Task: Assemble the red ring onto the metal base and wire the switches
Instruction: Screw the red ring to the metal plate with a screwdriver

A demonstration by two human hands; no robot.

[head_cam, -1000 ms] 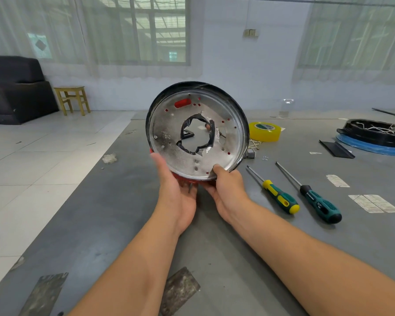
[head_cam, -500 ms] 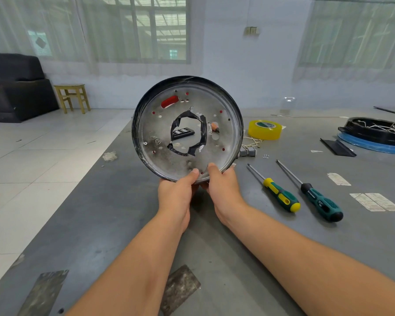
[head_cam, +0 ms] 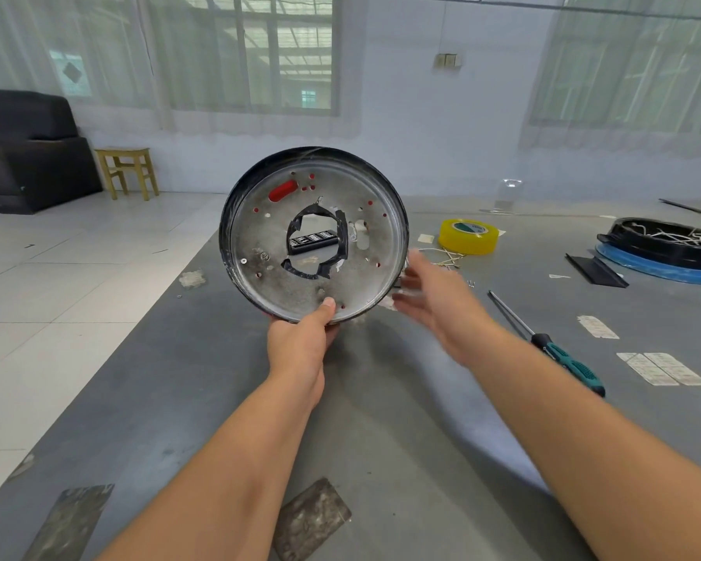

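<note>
Grey metal base (head_cam: 260, 253), round and dished, held up on edge above the surface (head_cam: 381, 419), its inner face toward the camera. Central hole ragged, edged with black tape; a small black object shows through it, lying on the surface beyond. Red ring (head_cam: 283, 190): only visible as red behind a slot and several small holes at upper left, so it appears to sit against the far face of the base — seating cannot be confirmed from this side.

Left hand (head_cam: 300, 342) grips the base at its bottom rim, thumb on the inner face, fingers hidden behind. Right hand (head_cam: 430, 293) motion-blurred, fingers spread and relaxed, holding nothing, just beside the lower-right rim; contact with the rim cannot be told.

Key relation: the base's disc plane is near vertical, directly ahead of the left hand, with the free right hand nearest its right edge. Judgement — the right hand is placed either to re-grip that edge or to reach the tools on its side.

Right of the base on the surface: yellow tape roll (head_cam: 468, 236), thin wires (head_cam: 446, 257), green-handled screwdriver (head_cam: 559, 354). No switches identifiable; wiring looks not yet begun.
</note>
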